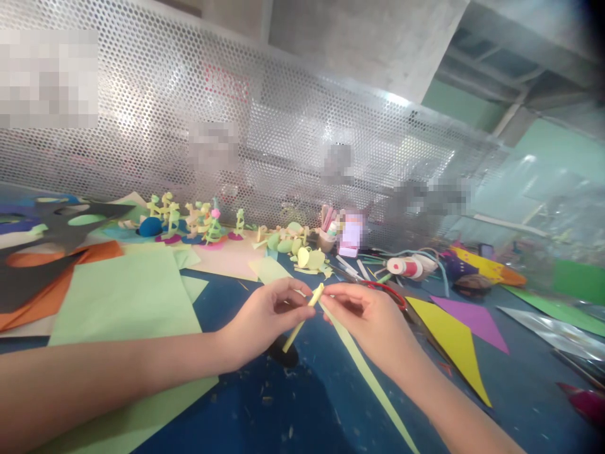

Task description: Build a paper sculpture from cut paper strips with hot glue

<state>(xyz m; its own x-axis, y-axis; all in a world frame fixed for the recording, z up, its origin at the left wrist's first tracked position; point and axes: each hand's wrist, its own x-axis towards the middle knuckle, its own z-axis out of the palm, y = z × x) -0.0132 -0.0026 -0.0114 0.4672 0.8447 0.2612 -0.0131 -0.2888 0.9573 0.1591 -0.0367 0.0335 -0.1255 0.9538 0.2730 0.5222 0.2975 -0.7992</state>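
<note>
My left hand point(265, 318) pinches a thin pale yellow roll point(293, 335), slanted with its upper end to the right. At that upper end, the fingertips of my right hand point(366, 310) are closed together. A long pale green strip point(363, 371) runs from beneath the right fingers down toward the bottom edge; whether it is joined to the roll is hidden by the fingers. Under my left forearm lie large pale green sheets point(118, 296). Just behind my right hand are red-handled scissors point(394, 291), partly covered by it.
Small green figures point(172, 217) stand along the back, beside a heap of pale green cut pieces point(309, 257). A red-and-white spool point(404, 267), a yellow sheet point(449, 343) and a purple sheet point(472, 318) lie to the right. Orange and dark sheets point(42, 258) are stacked left. Behind rises a perforated metal panel point(283, 151).
</note>
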